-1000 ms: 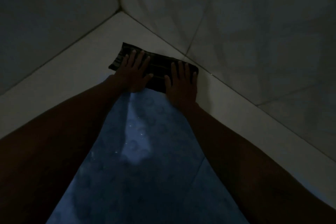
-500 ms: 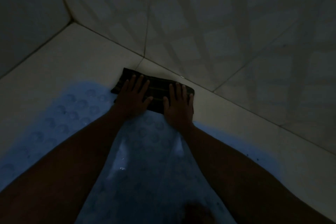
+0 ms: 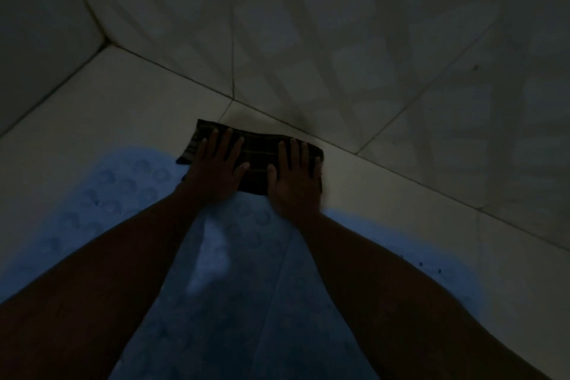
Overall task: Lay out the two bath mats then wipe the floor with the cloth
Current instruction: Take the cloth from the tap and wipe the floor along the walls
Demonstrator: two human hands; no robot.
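A dark striped cloth (image 3: 259, 157) lies folded on the pale tiled floor (image 3: 129, 108), close to the foot of the wall. Both my hands press flat on it with fingers spread: my left hand (image 3: 216, 173) on its left half, my right hand (image 3: 294, 185) on its right half. A blue bath mat (image 3: 234, 256) with round suction-cup marks lies spread under my forearms, its far edge reaching the near edge of the cloth. The light is very dim. I cannot tell whether the blue area is one mat or two.
A tiled wall (image 3: 354, 40) rises just beyond the cloth and runs down to the right. A second wall (image 3: 37, 25) meets it at a corner (image 3: 105, 44) at upper left. Bare floor shows left of the cloth and right of the mat.
My hands and the cloth have slid to the right along the foot of the wall, away from the corner. More of the blue mat's left side is in view now.
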